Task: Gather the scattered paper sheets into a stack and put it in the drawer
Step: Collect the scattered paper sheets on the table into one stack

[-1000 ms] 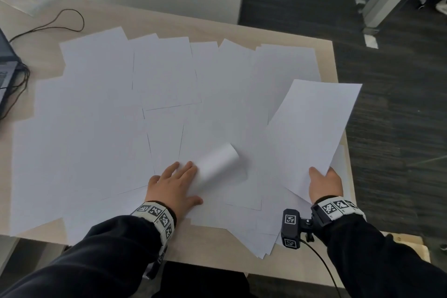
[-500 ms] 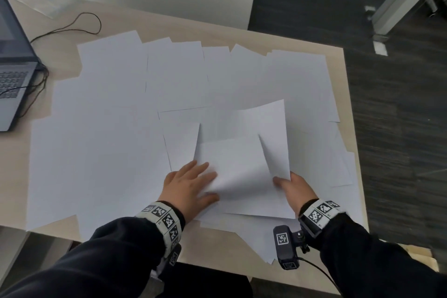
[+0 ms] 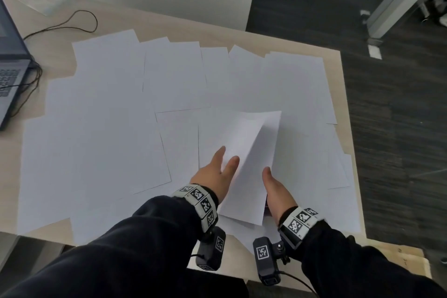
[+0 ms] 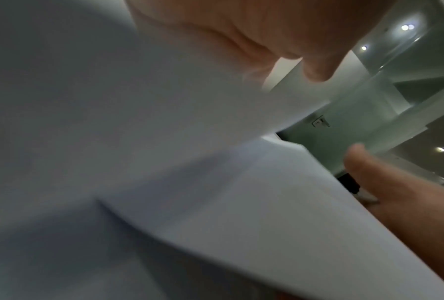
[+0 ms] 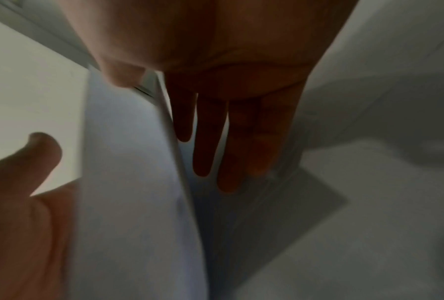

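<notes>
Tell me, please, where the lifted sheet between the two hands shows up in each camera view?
Head: the lifted sheet stands low in the centre, between both hands.
Left wrist: it fills the middle, sloping toward the lower right.
Right wrist: it is seen nearly edge-on, left of centre.
Shared landmark: the right hand, beside the sheet in every view.

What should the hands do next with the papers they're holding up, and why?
Probably set the lifted sheets down flat by the near edge of the table to start the stack. The left hand and right hand both pinch them, tilted up off the table, while many loose sheets lie spread over it and no neat stack shows.
</notes>
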